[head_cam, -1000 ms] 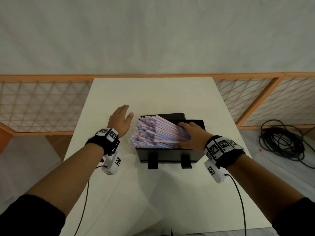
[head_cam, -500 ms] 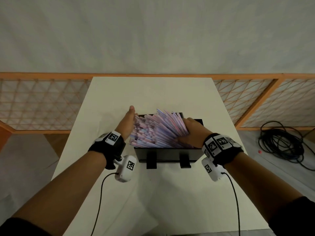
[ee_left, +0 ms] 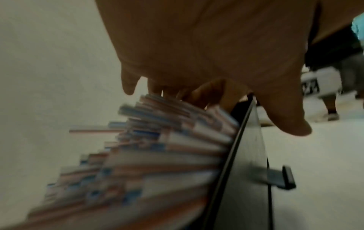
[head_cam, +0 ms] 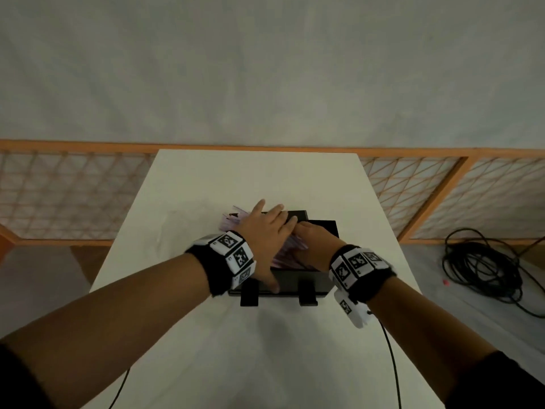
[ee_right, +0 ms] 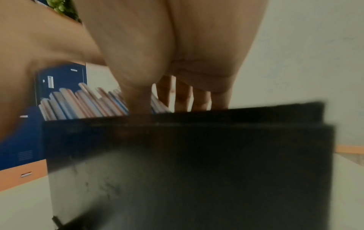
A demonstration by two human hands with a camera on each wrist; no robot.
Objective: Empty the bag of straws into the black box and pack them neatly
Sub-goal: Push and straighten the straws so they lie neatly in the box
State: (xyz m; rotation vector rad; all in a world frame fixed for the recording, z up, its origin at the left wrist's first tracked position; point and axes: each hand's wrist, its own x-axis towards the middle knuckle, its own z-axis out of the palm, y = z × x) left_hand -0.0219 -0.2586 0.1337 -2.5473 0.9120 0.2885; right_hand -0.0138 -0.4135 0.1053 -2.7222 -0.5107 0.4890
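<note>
A black box point(head_cam: 292, 283) stands mid-table, filled with pink, white and blue paper-wrapped straws point(head_cam: 290, 251). My left hand point(head_cam: 265, 228) lies flat on top of the bundle, fingers spread and straight, thumb over the box's front wall. In the left wrist view the straws point(ee_left: 157, 155) fan out past the box wall point(ee_left: 246, 163) beneath my left hand point(ee_left: 206, 54). My right hand point(head_cam: 312, 240) reaches into the box's right end with straight fingers point(ee_right: 183, 96) and presses against the straws point(ee_right: 88, 102) behind the box wall point(ee_right: 197, 155). No bag is in view.
The white table point(head_cam: 265, 349) has an orange lattice fence point(head_cam: 73, 196) behind and beside it. A coil of black cable point(head_cam: 483, 267) lies on the floor at the right. Two black clips point(head_cam: 249, 293) stick out from the box's front. A blue cabinet point(ee_right: 59, 80) stands off to the side.
My left hand has moved from the box's left side onto the top of the straws. The raised fan of straws has been pushed lower into the box. My right hand stays at the right end.
</note>
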